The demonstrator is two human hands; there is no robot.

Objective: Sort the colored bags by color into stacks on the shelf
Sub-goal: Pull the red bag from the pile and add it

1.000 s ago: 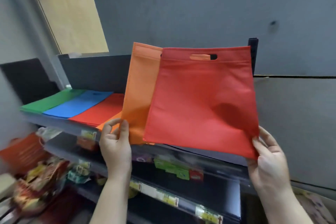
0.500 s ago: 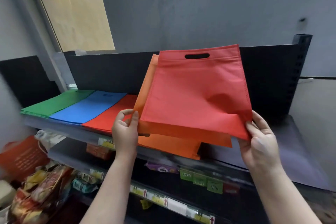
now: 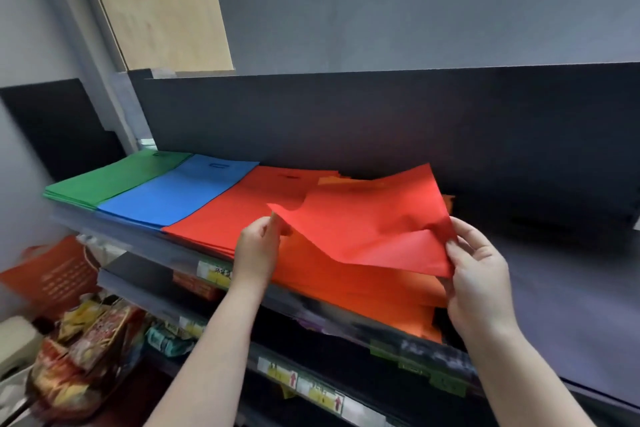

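Four stacks on shelf [image 3: 145, 243]: green [image 3: 114, 177], blue [image 3: 180, 194], red [image 3: 235, 215], orange [image 3: 363, 291]. Left hand [image 3: 256, 250] and right hand [image 3: 481, 274] each pinch one red bag [image 3: 374, 222].

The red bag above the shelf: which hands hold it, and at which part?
Both hands pinch the red bag: the left hand its left corner, the right hand its right corner.
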